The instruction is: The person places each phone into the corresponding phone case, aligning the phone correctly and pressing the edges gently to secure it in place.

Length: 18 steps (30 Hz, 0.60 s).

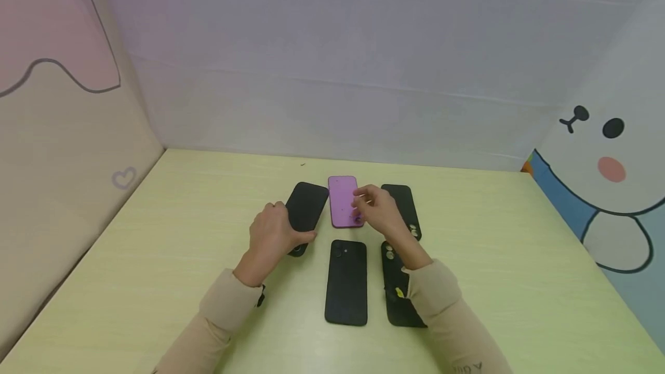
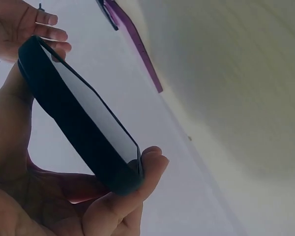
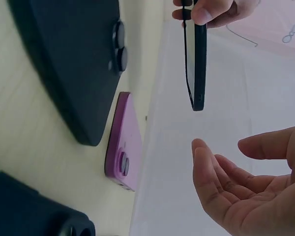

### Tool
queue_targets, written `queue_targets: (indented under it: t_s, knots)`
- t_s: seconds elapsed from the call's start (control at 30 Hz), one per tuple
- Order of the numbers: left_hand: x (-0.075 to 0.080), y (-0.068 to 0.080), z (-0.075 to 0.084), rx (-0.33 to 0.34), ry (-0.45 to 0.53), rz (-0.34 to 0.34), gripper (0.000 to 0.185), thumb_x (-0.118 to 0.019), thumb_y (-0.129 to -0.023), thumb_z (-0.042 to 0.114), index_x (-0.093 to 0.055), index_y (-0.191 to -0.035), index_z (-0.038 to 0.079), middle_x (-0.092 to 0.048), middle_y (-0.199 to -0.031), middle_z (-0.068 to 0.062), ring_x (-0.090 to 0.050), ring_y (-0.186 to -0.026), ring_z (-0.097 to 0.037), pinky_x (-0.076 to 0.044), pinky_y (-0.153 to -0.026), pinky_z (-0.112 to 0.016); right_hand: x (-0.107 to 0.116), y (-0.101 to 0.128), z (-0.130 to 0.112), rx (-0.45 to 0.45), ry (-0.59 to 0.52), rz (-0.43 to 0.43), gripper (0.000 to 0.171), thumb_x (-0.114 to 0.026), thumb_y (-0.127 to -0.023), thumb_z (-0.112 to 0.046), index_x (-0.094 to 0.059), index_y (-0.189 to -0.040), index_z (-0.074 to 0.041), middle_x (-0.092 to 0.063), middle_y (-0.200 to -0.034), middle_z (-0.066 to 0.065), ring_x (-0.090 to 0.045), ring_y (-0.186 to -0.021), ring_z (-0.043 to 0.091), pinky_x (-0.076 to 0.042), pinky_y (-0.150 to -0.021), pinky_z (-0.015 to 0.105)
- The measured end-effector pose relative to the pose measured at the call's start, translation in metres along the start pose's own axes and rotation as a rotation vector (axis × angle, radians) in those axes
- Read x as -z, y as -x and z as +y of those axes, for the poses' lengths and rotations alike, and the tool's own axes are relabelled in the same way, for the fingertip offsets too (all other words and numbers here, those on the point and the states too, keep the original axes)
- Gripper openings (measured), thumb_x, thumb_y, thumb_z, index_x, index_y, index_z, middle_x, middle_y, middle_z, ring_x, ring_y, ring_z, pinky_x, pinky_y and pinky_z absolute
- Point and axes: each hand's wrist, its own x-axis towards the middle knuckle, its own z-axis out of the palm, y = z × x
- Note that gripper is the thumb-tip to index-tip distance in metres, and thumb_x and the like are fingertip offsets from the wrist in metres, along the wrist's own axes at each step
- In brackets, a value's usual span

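One black smartphone is gripped between the thumb and fingers of my left hand, over the far half of the table; in the head view its long axis slants from near-left toward the far edge, leaning right. My right hand grasps nothing, by the pink smartphone. In the left wrist view the glassy face seems turned toward the table; I'd best pinch the edges, keeping off the glass. In the right wrist view it hangs edge-on, clear of the table.
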Motion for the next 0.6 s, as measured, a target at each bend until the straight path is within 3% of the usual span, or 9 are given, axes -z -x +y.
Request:
queue_targets:
  t_s: [0.13,0.27,0.6]
  knots:
    - [-0.004,-0.002,-0.004,0.008,-0.017,-0.007,0.067,-0.08,-0.057,0.05,-0.055,-0.086,-0.005,-0.05,-0.081,-0.015,-0.051,-0.062,-0.026,-0.044,-0.048,-0.034,-0.001,-0.005,0.005,0.063,0.126,0.051,0.027,-0.05,-0.091,-0.01,-0.056,-0.113,0.004,-0.064,-0.098,0.021,-0.064,-0.088,0.034,-0.051,-0.069,0.034]
    - [-0.009,-0.002,-0.007,0.033,-0.021,-0.025,0.066,-0.08,-0.058,0.05,-0.054,-0.084,-0.005,-0.046,-0.082,-0.015,-0.049,-0.061,-0.026,-0.041,-0.047,-0.032,-0.004,-0.01,0.008,0.093,0.22,0.08,0.026,-0.051,-0.091,-0.011,-0.057,-0.11,0.005,-0.064,-0.099,0.02,-0.062,-0.091,0.033,-0.05,-0.077,0.041]
    - [-0.015,-0.003,-0.011,0.027,-0.022,-0.024,0.063,-0.08,-0.057,0.048,-0.053,-0.079,-0.004,-0.045,-0.081,-0.015,-0.048,-0.06,-0.026,-0.039,-0.045,-0.032,-0.009,-0.024,0.014,0.067,0.341,0.077,0.026,-0.051,-0.09,-0.011,-0.057,-0.11,0.004,-0.064,-0.101,0.02,-0.062,-0.092,0.032,-0.051,-0.077,0.04]
